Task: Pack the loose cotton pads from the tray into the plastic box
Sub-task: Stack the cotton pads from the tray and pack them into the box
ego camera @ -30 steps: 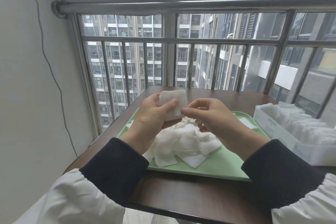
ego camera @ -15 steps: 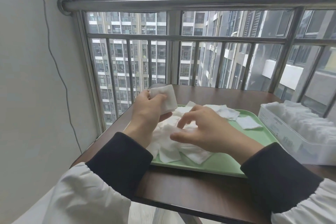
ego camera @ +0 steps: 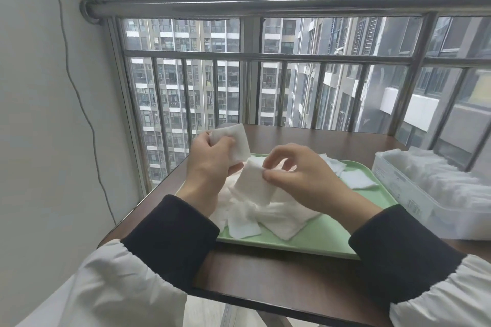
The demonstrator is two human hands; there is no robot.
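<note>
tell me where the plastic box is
In the head view the plastic box sits at the far right, just beside the green tray's right rim.

Plastic box (ego camera: 438, 202) cut off at the right edge, its label (ego camera: 414, 206) too small for me to read, tray (ego camera: 318, 243) corner hidden under the left sleeve (ego camera: 170, 233), heaped cotton pads (ego camera: 265, 216) I could not count.

Wide-angle head cam is looking fwd & down at the table (ego camera: 265, 279) from close up, facing the window (ego camera: 318, 87).
</note>
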